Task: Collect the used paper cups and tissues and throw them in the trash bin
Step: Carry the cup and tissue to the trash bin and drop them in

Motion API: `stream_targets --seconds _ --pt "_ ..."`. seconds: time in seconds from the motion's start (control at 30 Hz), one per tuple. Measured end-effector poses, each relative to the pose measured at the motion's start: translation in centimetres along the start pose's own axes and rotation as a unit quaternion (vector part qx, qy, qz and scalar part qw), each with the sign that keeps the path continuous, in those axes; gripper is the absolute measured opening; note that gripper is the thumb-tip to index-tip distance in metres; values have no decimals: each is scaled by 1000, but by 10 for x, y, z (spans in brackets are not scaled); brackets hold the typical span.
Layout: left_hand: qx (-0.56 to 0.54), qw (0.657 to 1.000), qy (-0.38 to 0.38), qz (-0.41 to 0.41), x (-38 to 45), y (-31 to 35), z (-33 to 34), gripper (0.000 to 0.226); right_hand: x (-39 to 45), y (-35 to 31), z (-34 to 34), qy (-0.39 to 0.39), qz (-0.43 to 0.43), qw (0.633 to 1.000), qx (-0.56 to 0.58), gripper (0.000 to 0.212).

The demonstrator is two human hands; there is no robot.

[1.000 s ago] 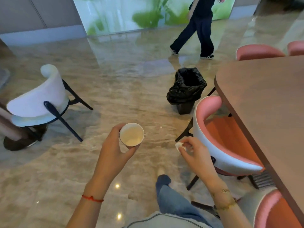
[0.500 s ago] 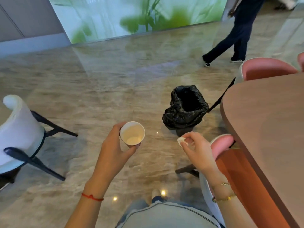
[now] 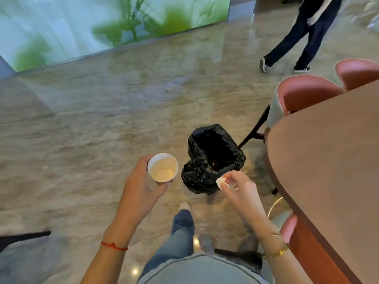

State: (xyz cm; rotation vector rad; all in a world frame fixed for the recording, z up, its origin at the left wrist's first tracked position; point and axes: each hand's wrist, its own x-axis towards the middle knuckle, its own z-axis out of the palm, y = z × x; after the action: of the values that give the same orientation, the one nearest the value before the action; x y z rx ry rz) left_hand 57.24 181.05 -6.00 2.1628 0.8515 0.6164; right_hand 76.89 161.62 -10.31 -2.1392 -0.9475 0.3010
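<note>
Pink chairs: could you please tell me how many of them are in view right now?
3. One pink chair stands at the table's far end, a second shows behind it at the right edge, and a third peeks out nearest the person. Others may be hidden behind the table.

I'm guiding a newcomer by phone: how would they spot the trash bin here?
Find the brown table at the right; just off its rounded end, on the marble floor, stands the trash bin. It is beside a pink chair, and it alone is lined with a crumpled black bag, open at the top.
</note>
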Motion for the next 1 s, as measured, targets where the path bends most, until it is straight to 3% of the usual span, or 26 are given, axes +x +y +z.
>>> stream_targets --seconds 0.33,0.47,0.77,1.0 --pt "2 986 -144 89 256 -22 71 72 194 21 12 101 119 988 8 9" --pt "14 977 -192 97 322 -33 116 73 244 39 23 103 174 979 13 8" --pt "22 951 -306 43 396 -64 229 72 322 112 52 53 291 955 -19 14" --pt "33 925 -377 -44 429 -75 269 89 348 149 49 2 357 934 -9 37"
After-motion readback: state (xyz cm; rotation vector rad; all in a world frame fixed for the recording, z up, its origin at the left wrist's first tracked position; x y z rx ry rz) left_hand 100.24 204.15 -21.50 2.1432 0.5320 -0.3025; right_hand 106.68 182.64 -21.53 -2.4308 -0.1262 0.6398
